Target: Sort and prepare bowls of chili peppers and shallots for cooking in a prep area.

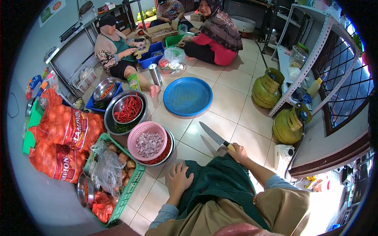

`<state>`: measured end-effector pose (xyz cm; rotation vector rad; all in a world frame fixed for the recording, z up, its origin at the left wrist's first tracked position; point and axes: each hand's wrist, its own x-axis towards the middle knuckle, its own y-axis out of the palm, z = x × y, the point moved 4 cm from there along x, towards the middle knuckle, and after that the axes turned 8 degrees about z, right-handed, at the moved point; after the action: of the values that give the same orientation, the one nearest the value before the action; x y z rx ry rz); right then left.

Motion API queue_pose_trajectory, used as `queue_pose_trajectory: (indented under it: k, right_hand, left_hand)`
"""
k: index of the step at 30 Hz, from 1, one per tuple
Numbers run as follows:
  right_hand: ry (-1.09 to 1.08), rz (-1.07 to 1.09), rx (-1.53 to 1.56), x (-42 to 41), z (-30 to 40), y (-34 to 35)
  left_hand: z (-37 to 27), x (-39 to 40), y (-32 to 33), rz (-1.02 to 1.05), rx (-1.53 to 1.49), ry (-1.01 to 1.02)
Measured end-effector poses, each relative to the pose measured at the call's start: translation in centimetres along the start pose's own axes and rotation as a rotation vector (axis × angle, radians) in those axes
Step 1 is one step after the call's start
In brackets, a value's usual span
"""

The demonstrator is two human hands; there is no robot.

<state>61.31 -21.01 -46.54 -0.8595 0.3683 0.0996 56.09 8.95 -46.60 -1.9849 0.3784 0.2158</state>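
Observation:
My right hand [238,152] is closed around the pale handle of a kitchen knife [213,133]; its long blade points forward and left over the floor tiles. My left hand [180,178] rests with fingers spread on my left knee, beside the dark green apron [212,177], and holds nothing. Left of my knee, a pink plastic colander [132,141] of chopped shallots [149,144] sits on a bowl of chopped red chilli [161,157]. A round blue plastic tray [188,96] lies on the floor ahead. Whole red chillies [130,109] fill a metal bowl at the left.
A green crate [125,196] of onions and red mesh sacks [71,129] stand left. Two gas cylinders [265,88] and a metal shelf [310,59] are right. Several people sit ahead; one [115,50] works over a blue crate [152,54]. A metal tumbler [155,74] stands near the tray.

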Motion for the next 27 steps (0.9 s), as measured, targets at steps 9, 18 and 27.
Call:
queue_pose_trajectory:
  k: [9, 18, 27]
  right_hand:
    - [0.013, -0.007, 0.011, 0.4, -0.1, 0.1]
    - [0.026, 0.009, -0.011, 0.3, -0.4, 0.1]
    - [-0.003, 0.017, 0.013, 0.0, 0.1, -0.2]
  left_hand:
    - [0.2, 0.1, 0.1, 0.010, -0.027, -0.004]
    - [-0.4, -0.1, -0.6, 0.035, -0.018, -0.020]
    - [-0.7, -0.3, -0.8, 0.022, 0.091, -0.044]
